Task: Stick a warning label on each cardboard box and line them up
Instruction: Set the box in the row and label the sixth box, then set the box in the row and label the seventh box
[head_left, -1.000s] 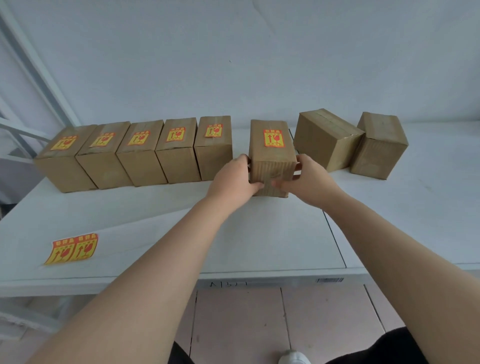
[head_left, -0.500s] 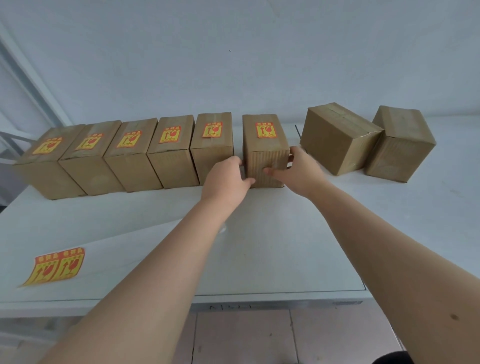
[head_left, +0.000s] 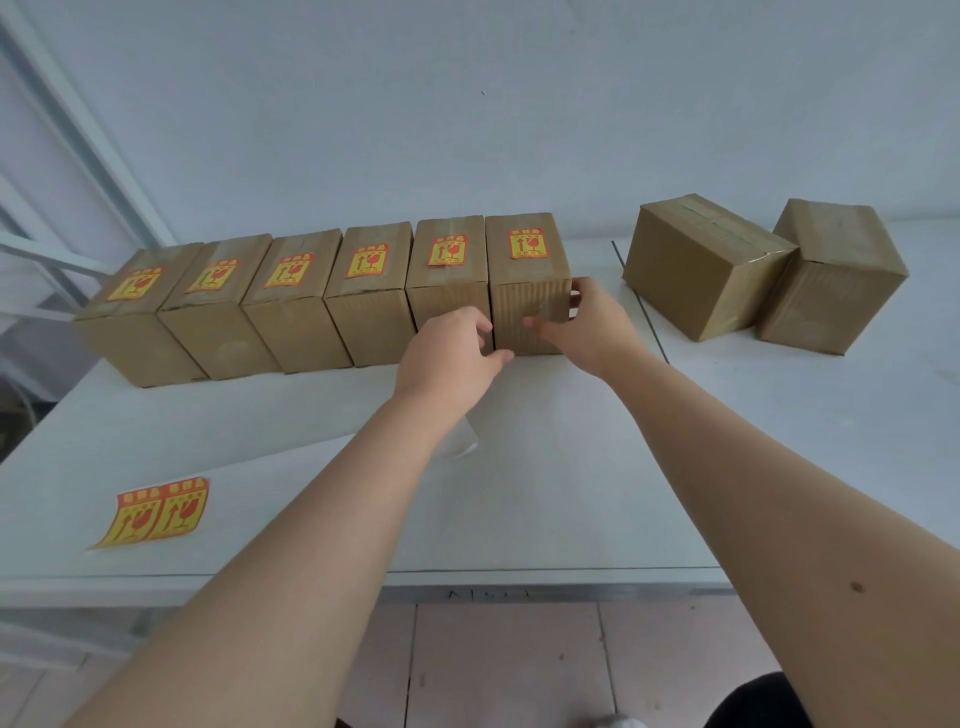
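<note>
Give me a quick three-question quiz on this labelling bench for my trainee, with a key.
1. How many boxes in the row of brown cardboard boxes already carry a red-and-yellow warning label?
2. True or false: the right hand grips the rightmost labelled box of that row.
3. Where does the strip of two spare red-and-yellow labels lie?
A. Flat on the white table, near its front left
B. On top of an unlabelled box
C. In the left hand

Key: 1. Six. 2. True. 3. A.
</note>
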